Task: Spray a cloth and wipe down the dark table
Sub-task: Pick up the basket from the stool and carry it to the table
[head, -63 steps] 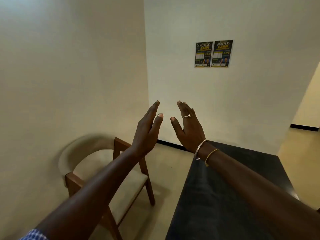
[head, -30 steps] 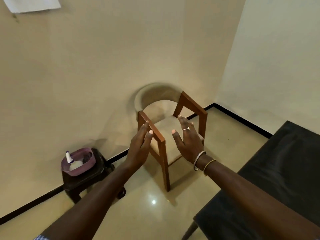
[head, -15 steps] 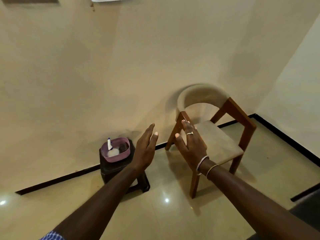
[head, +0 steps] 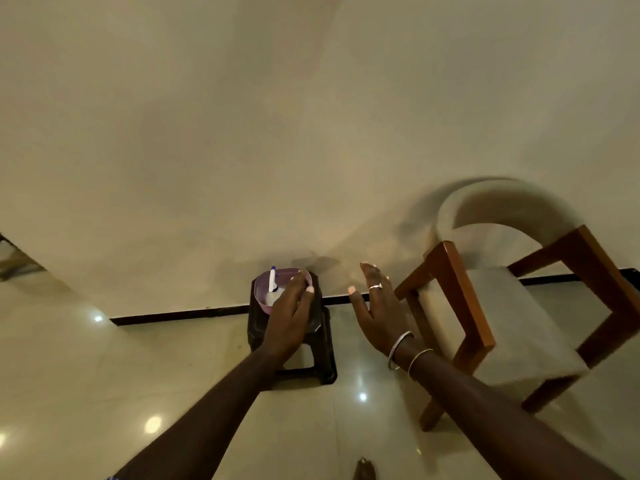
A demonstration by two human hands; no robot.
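A pink plastic basket [head: 260, 293] stands on a dark low stool [head: 317, 336] against the wall. A white spray bottle with a blue tip [head: 272, 280] sticks up in the basket, with something white beside it. My left hand [head: 289, 315] is stretched out in front of the basket with straight fingers and holds nothing; it covers the basket's right part. My right hand [head: 379, 315] hovers to the right of the stool, fingers spread, empty. The dark table is out of view.
A wooden chair [head: 460, 299] with a beige seat and curved back stands right of the stool, close to my right arm. Glossy beige floor tiles [head: 173, 375] lie between me and the stool. A cream wall [head: 311, 133] rises behind.
The view has swung left from the dark table past the chair to the stool. Both hands stayed raised and open, and the left one now reaches over the basket.
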